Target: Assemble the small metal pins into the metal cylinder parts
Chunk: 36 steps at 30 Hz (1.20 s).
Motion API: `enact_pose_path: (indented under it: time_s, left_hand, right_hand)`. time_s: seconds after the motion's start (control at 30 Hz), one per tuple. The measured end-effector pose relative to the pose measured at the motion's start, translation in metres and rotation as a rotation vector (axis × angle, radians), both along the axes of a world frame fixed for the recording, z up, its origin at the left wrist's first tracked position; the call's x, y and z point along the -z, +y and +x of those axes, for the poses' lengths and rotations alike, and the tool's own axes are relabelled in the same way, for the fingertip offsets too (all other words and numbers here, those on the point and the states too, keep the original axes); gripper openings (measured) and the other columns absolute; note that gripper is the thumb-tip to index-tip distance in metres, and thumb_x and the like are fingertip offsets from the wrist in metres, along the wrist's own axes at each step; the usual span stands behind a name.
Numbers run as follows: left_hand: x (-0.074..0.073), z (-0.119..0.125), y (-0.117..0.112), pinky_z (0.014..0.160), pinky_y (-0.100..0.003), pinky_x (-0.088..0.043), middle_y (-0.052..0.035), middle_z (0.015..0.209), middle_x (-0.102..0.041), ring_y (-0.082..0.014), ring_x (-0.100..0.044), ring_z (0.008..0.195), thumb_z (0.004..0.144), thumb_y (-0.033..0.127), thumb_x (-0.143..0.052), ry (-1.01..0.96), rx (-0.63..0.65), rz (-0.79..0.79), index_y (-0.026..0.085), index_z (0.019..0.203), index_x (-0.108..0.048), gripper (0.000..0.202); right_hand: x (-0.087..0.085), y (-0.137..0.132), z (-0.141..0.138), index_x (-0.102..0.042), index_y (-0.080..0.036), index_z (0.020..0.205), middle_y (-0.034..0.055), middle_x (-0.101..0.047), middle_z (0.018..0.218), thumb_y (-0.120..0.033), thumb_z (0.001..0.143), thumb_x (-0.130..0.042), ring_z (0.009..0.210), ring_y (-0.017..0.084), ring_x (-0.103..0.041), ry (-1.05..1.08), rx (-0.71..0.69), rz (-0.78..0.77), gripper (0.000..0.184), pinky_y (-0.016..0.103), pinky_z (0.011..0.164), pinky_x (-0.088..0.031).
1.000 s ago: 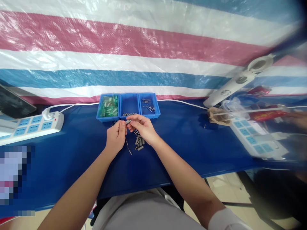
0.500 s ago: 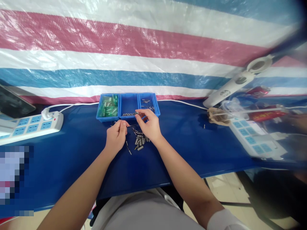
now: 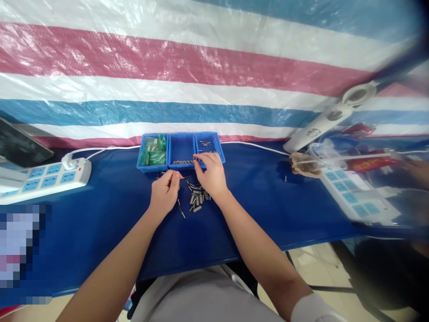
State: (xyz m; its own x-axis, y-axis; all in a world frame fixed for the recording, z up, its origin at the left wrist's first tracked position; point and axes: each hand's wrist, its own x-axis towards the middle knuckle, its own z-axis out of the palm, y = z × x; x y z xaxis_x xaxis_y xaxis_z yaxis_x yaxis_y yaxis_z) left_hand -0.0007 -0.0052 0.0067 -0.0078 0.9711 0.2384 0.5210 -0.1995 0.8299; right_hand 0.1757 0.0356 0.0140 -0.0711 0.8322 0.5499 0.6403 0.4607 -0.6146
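Left hand [image 3: 165, 193] pinches a thin rod [image 3: 185, 177] near blue bins [image 3: 181, 146]

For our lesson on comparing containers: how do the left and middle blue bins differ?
The left bin holds green pieces, while the middle bin holds small round metal parts. The left bin's contents lie jumbled; the middle bin's form a row along its near side. The right hand is at the middle bin, apart from the left bin. Both are blue, open-topped and side by side.

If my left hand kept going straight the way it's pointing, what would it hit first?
Probably the near wall of the middle blue bin, just ahead of your left hand, though height is hard to judge.
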Motion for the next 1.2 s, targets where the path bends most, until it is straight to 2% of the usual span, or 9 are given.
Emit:
enact_pose_path:
  time_s: [0.1, 0.23, 0.3, 0.47, 0.6, 0.7, 0.9, 1.03, 1.2]
  left_hand:
    - [-0.001, 0.0, 0.0, 0.058, -0.024, -0.043, 0.0025, 0.059, -0.06, -0.0115, -0.057, 0.054, 0.102, 0.038, -0.044, -0.004, 0.005, -0.004, 0.021, 0.086, -0.067, 0.032]
    - [-0.002, 0.0, 0.0, 0.059, -0.023, -0.044, 0.0024, 0.058, -0.06, -0.0114, -0.057, 0.054, 0.102, 0.039, -0.044, -0.014, 0.013, 0.002, 0.02, 0.086, -0.066, 0.033]
    - [-0.002, 0.0, 0.0, 0.058, -0.023, -0.043, 0.0025, 0.058, -0.059, -0.0114, -0.056, 0.053, 0.102, 0.039, -0.044, -0.014, 0.018, 0.002, 0.02, 0.086, -0.066, 0.033]
    - [0.0, 0.0, 0.001, 0.058, -0.023, -0.043, 0.0025, 0.058, -0.06, -0.0119, -0.057, 0.053, 0.102, 0.041, -0.043, -0.009, 0.019, 0.003, 0.021, 0.087, -0.067, 0.035]
    - [0.002, 0.0, 0.002, 0.057, -0.023, -0.043, 0.0024, 0.058, -0.06, -0.0122, -0.056, 0.053, 0.102, 0.04, -0.043, -0.01, 0.031, 0.008, 0.021, 0.087, -0.067, 0.035]
    - [0.002, -0.001, 0.002, 0.058, -0.024, -0.043, 0.0024, 0.058, -0.059, -0.0122, -0.056, 0.053, 0.102, 0.04, -0.043, -0.01, 0.036, 0.012, 0.021, 0.087, -0.067, 0.034]
    - [0.001, 0.0, 0.002, 0.058, -0.024, -0.042, 0.0027, 0.058, -0.058, -0.0125, -0.055, 0.053, 0.102, 0.042, -0.042, -0.027, 0.045, 0.006, 0.02, 0.087, -0.066, 0.036]
    - [0.001, 0.0, 0.001, 0.058, -0.024, -0.042, 0.003, 0.058, -0.058, -0.0122, -0.055, 0.053, 0.102, 0.042, -0.043, -0.029, 0.057, 0.007, 0.02, 0.088, -0.066, 0.035]
    - [0.001, 0.0, 0.001, 0.059, -0.024, -0.042, 0.003, 0.059, -0.058, -0.0118, -0.055, 0.053, 0.102, 0.04, -0.044, -0.038, 0.064, 0.014, 0.02, 0.086, -0.066, 0.033]
  right_hand:
    - [-0.009, 0.009, 0.002, -0.073, -0.021, 0.109, 0.009, -0.073, 0.111, -0.023, 0.098, -0.055, 0.111, 0.028, -0.058, -0.018, 0.027, -0.054, 0.021, 0.044, 0.103, -0.046]
    - [-0.016, 0.021, 0.0, -0.074, -0.022, 0.107, 0.0099, -0.068, 0.123, -0.023, 0.095, -0.059, 0.119, 0.03, -0.054, -0.124, 0.087, -0.084, 0.02, 0.047, 0.107, -0.041]
    - [-0.018, 0.027, -0.004, -0.075, -0.021, 0.105, 0.0101, -0.068, 0.123, -0.024, 0.094, -0.061, 0.12, 0.032, -0.051, -0.184, 0.087, -0.112, 0.018, 0.048, 0.105, -0.04]
    - [-0.026, 0.04, -0.023, -0.072, -0.019, 0.107, 0.0098, -0.074, 0.109, -0.02, 0.094, -0.057, 0.115, 0.03, -0.054, -0.307, -0.047, -0.216, 0.02, 0.047, 0.101, -0.038]
    - [-0.032, 0.049, -0.043, -0.073, -0.019, 0.101, 0.0082, -0.076, 0.1, -0.02, 0.093, -0.057, 0.108, 0.029, -0.06, -0.405, -0.158, -0.279, 0.017, 0.045, 0.099, -0.039]
    - [-0.032, 0.055, -0.052, -0.072, -0.017, 0.1, 0.0088, -0.077, 0.101, -0.019, 0.093, -0.057, 0.102, 0.027, -0.065, -0.422, -0.195, -0.36, 0.017, 0.04, 0.093, -0.043]
    - [-0.035, 0.058, -0.051, -0.069, -0.017, 0.1, 0.0094, -0.077, 0.1, -0.02, 0.095, -0.053, 0.091, 0.023, -0.069, -0.392, -0.263, -0.471, 0.017, 0.031, 0.079, -0.047]
    - [-0.04, 0.056, -0.048, -0.063, -0.017, 0.101, 0.0107, -0.076, 0.096, -0.018, 0.097, -0.042, 0.088, 0.026, -0.068, -0.479, -0.284, -0.494, 0.022, 0.035, 0.079, -0.045]
    - [-0.04, 0.052, -0.045, -0.053, -0.016, 0.114, 0.0093, -0.075, 0.092, -0.02, 0.095, -0.043, 0.084, 0.027, -0.066, -0.48, -0.347, -0.474, 0.022, 0.039, 0.083, -0.044]
